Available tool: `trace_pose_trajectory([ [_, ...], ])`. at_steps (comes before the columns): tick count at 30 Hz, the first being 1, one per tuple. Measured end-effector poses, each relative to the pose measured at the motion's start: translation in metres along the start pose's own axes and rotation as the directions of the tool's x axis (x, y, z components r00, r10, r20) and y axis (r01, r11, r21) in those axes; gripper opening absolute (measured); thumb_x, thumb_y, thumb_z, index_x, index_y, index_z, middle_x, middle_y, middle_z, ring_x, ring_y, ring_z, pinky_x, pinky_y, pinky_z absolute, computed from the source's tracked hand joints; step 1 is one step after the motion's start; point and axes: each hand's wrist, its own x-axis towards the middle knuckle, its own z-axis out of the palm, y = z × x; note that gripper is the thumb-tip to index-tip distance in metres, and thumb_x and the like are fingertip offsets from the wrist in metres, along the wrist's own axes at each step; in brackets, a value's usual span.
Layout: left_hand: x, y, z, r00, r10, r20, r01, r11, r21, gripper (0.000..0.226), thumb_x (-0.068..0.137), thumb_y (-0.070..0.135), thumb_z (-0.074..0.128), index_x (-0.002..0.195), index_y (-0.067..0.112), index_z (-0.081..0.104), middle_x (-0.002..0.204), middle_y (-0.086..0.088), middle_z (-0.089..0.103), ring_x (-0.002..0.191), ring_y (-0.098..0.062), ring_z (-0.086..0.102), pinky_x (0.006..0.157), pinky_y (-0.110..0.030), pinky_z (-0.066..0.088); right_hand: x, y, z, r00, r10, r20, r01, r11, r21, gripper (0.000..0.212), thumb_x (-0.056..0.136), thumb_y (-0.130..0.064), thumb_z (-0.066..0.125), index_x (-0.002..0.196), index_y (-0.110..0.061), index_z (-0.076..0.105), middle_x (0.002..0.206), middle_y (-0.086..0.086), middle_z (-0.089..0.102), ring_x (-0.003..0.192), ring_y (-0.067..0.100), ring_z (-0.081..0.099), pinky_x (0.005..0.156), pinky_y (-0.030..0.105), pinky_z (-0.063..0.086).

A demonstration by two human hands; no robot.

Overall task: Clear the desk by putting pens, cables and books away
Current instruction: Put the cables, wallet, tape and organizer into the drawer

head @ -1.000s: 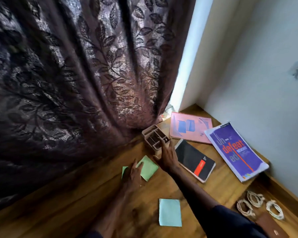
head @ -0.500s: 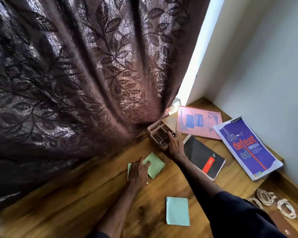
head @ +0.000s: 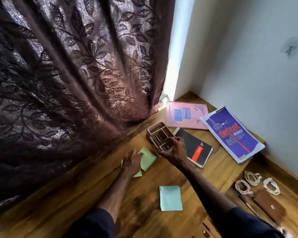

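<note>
Near the curtain (head: 76, 83), my right hand (head: 175, 152) grips the organizer (head: 157, 133), left hand (head: 132, 163) flat on notes (head: 149, 157); next, I'd fetch pens (head: 206, 228).

Purple book (head: 231, 134), well right of the desk organizer (head: 156, 133): cover reads "un defeat ed". Black notebook (head: 191, 143), just right of the organizer: red label (head: 197, 152), white lettering too small to read.

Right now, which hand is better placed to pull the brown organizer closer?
The right hand: its fingers curl round the near end of the organizer. The left hand rests on the green paper and does not touch the organizer.
</note>
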Motion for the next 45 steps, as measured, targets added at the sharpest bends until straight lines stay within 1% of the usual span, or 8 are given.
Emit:
trace_pose_trajectory([
  [7, -0.026, 0.09, 0.014, 0.985, -0.022, -0.173, -0.061, 0.885, -0.461, 0.034, 0.099, 0.02, 0.055, 0.13, 0.007, 0.062, 0.136, -0.014, 0.057, 0.128, -0.029, 0.054, 0.106, -0.035, 0.041, -0.082, 0.063, -0.062, 0.975, 0.05, -0.217, -0.038, 0.998, 0.057, 0.057, 0.055, -0.027, 0.091, 0.108, -0.025, 0.07, 0.114, 0.006, 0.053, 0.1, 0.009, 0.055, 0.091, 0.026, 0.052],
  [11, -0.04, 0.158, 0.022, 0.996, 0.05, 0.069, 0.033, 0.52, -0.853, 0.042, 0.103, 0.037, 0.052, 0.127, 0.006, 0.064, 0.124, -0.013, 0.067, 0.12, -0.032, 0.063, 0.093, -0.032, 0.055, -0.135, 0.1, -0.099, 0.956, 0.153, -0.25, -0.149, 0.988, 0.034, 0.057, 0.058, -0.032, 0.089, 0.111, -0.032, 0.067, 0.118, 0.003, 0.05, 0.1, 0.008, 0.05, 0.083, 0.012, 0.042],
  [16, -0.054, 0.242, 0.041, 0.903, 0.339, 0.265, 0.196, 0.224, -0.955, 0.047, 0.098, 0.051, 0.056, 0.126, 0.014, 0.065, 0.115, -0.009, 0.075, 0.101, -0.03, 0.074, 0.09, -0.05, 0.06, -0.189, 0.145, -0.148, 0.927, 0.258, -0.273, -0.259, 0.965, 0.034, 0.051, 0.063, -0.035, 0.089, 0.11, -0.033, 0.068, 0.118, 0.001, 0.052, 0.1, 0.01, 0.047, 0.077, 0.012, 0.036],
  [22, -0.067, 0.334, 0.066, 0.846, 0.423, 0.326, 0.225, 0.272, -0.936, 0.059, 0.084, 0.052, 0.075, 0.125, 0.01, 0.065, 0.114, -0.015, 0.075, 0.098, -0.028, 0.075, 0.079, -0.042, 0.063, -0.23, 0.211, -0.216, 0.916, 0.286, -0.28, -0.289, 0.957, 0.031, 0.05, 0.065, -0.036, 0.088, 0.109, -0.032, 0.067, 0.124, 0.004, 0.056, 0.116, 0.017, 0.052, 0.09, 0.022, 0.038],
  [26, -0.074, 0.394, 0.091, 0.821, 0.435, 0.369, 0.249, 0.308, -0.918, 0.044, 0.083, 0.042, 0.079, 0.111, 0.01, 0.068, 0.101, -0.012, 0.078, 0.095, -0.029, 0.076, 0.088, -0.051, 0.06, -0.24, 0.255, -0.255, 0.889, 0.356, -0.289, -0.357, 0.933, 0.052, 0.05, 0.067, -0.048, 0.086, 0.107, -0.031, 0.06, 0.115, -0.002, 0.056, 0.111, 0.019, 0.055, 0.091, 0.034, 0.049],
  [32, -0.081, 0.474, 0.13, 0.78, 0.438, 0.447, 0.315, 0.341, -0.886, 0.033, 0.088, 0.03, 0.074, 0.111, 0.008, 0.067, 0.097, -0.015, 0.075, 0.092, -0.034, 0.075, 0.084, -0.05, 0.062, -0.229, 0.323, -0.312, 0.893, 0.437, -0.11, -0.44, 0.898, -0.005, 0.101, 0.065, -0.041, 0.09, 0.145, -0.021, 0.032, 0.141, 0.005, 0.053, 0.127, 0.024, 0.054, 0.103, 0.043, 0.049],
  [38, -0.075, 0.526, 0.169, 0.732, 0.422, 0.535, 0.387, 0.389, -0.836, 0.035, 0.089, 0.03, 0.072, 0.114, 0.006, 0.067, 0.096, -0.013, 0.077, 0.088, -0.029, 0.076, 0.079, -0.046, 0.062, -0.211, 0.395, -0.346, 0.877, 0.472, -0.085, -0.479, 0.874, -0.088, 0.036, 0.082, -0.026, 0.077, 0.114, -0.016, 0.064, 0.108, 0.002, 0.069, 0.101, 0.022, 0.067, 0.086, 0.035, 0.056],
  [45, -0.059, 0.559, 0.192, 0.756, 0.404, 0.515, 0.269, 0.526, -0.807, 0.059, 0.089, 0.05, 0.07, 0.122, 0.003, 0.057, 0.117, -0.017, 0.07, 0.103, -0.031, 0.073, 0.082, -0.047, 0.063, -0.205, 0.452, -0.351, 0.763, 0.624, -0.167, -0.633, 0.774, 0.0, 0.025, 0.083, -0.022, 0.079, 0.106, -0.015, 0.068, 0.098, 0.001, 0.07, 0.087, 0.017, 0.066, 0.061, 0.021, 0.041],
])
